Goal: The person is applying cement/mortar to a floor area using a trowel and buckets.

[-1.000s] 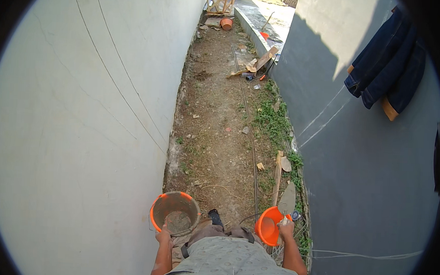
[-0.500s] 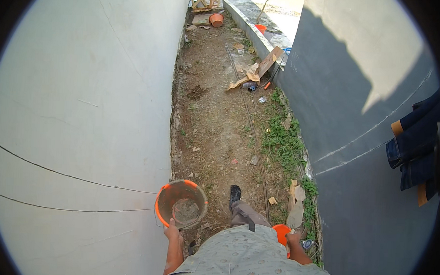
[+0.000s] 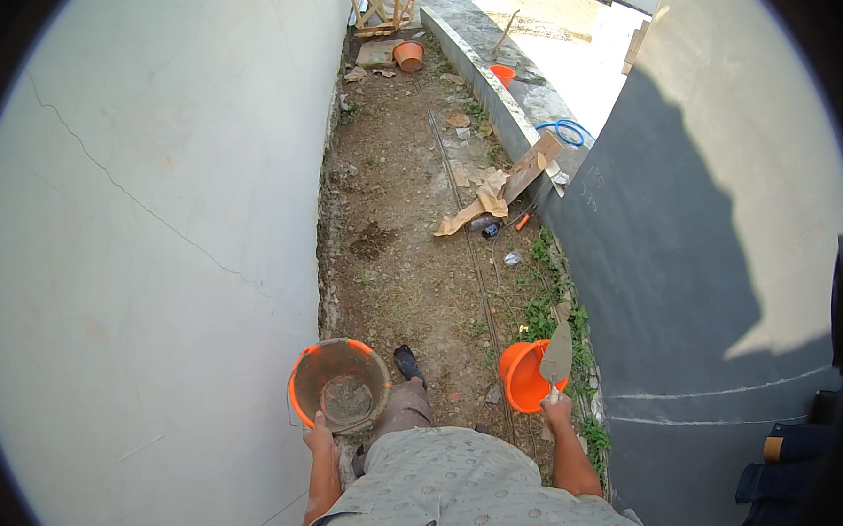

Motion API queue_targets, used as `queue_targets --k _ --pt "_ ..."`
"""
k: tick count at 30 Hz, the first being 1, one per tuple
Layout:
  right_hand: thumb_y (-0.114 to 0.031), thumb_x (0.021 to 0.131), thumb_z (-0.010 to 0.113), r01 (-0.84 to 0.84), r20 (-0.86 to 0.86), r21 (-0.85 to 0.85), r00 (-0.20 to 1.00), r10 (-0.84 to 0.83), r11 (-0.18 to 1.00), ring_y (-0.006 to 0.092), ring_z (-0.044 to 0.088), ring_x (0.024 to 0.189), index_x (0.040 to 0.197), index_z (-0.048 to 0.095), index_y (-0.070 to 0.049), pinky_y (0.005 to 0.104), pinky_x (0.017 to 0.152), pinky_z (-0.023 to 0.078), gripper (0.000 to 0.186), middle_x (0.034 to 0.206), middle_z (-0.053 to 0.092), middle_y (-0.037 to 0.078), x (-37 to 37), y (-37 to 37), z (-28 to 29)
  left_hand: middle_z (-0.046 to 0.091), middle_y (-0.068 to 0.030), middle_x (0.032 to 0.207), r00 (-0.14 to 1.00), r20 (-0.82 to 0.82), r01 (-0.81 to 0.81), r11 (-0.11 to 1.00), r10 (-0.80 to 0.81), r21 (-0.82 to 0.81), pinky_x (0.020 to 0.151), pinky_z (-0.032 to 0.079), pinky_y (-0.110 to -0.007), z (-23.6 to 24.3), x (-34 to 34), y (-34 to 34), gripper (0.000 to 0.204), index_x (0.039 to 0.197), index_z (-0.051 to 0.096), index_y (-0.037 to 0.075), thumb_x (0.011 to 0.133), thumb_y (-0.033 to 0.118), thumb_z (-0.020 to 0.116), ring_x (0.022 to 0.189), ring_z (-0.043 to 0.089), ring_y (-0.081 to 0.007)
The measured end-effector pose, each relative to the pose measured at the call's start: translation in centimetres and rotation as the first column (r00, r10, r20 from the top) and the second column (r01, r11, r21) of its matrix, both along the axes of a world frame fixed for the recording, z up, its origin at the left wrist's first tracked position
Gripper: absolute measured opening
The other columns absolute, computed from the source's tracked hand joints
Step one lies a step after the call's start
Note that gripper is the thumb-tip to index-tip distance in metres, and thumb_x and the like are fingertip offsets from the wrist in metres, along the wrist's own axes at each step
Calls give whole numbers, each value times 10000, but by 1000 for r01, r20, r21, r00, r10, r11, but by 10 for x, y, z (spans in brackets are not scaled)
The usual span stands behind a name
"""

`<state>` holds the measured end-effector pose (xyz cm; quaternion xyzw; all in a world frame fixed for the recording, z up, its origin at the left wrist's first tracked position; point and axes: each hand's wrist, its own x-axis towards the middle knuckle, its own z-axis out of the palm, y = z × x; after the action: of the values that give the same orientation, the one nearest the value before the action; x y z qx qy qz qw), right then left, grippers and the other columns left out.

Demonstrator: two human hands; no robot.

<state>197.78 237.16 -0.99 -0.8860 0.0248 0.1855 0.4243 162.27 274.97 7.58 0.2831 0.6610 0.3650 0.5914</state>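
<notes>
My left hand point(image 3: 320, 435) is closed on the rim of an orange bucket point(image 3: 302, 380) whose grey inside is coated and crusted at the bottom. My right hand point(image 3: 558, 415) is closed around a trowel point(image 3: 556, 349) by its handle, blade pointing up, and seems to grip a smaller bright orange bucket point(image 3: 520, 380) along with it; its exact hold on that bucket is partly hidden. My dark-shod foot point(image 3: 408, 361) shows between the two buckets.
A narrow dirt path point(image 3: 383, 290) runs between a pale wall point(image 3: 161, 205) and a grey wall point(image 3: 684, 274). Ahead lie cardboard scraps point(image 3: 471, 213), a board point(image 3: 529, 164), a tub point(image 3: 409, 56), a concrete ledge point(image 3: 477, 63) with blue hose point(image 3: 564, 128), and a wooden frame point(image 3: 386, 3).
I have moved forward along the path: the scraps ahead are nearer and the hanging dark clothing has slipped down to the lower right edge. The right bucket and trowel have swung up into fuller view.
</notes>
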Motion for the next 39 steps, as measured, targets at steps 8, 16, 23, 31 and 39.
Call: queue_targets --k 8,16,23,31,39 --pt "-60 618 673 45 -71 -259 995 -65 965 220 585 621 782 596 10 363 566 453 194 699 608 114 93 136 36 574 -98 1066 985 -90 138 987 -146 -86 580 554 -432 5 146 184 340 1227 453 144 897 177 532 857 616 -269" --pt "-56 614 700 211 -248 -422 909 -336 882 255 612 691 887 574 50 385 605 472 319 809 617 166 168 259 2 567 -141 1062 978 -150 112 968 -148 -224 535 518 -385 -24 268 346 378 1171 459 36 872 235 578 812 621 -275" --pt "-68 608 686 306 -233 -298 895 -380 904 206 596 657 771 590 25 363 593 452 211 713 607 114 270 357 -25 534 -180 1123 968 -244 -146 923 59 -356 645 531 -481 -41 354 434 419 1197 427 -13 876 220 562 890 602 -334" --pt "-97 620 689 289 -30 -243 952 -305 926 221 581 619 760 597 16 365 593 449 203 697 611 116 459 481 39 505 -190 1145 941 -309 -20 893 -135 -450 705 503 -549 -95 424 559 452 1203 416 -20 858 225 576 942 573 -367" --pt "-160 658 698 457 103 -161 889 -446 875 261 618 700 822 606 -12 380 656 472 239 754 629 135 577 597 75 487 -198 1139 852 -238 238 750 -466 -617 717 509 -535 -180 563 743 435 1195 409 -26 865 219 552 971 552 -360"
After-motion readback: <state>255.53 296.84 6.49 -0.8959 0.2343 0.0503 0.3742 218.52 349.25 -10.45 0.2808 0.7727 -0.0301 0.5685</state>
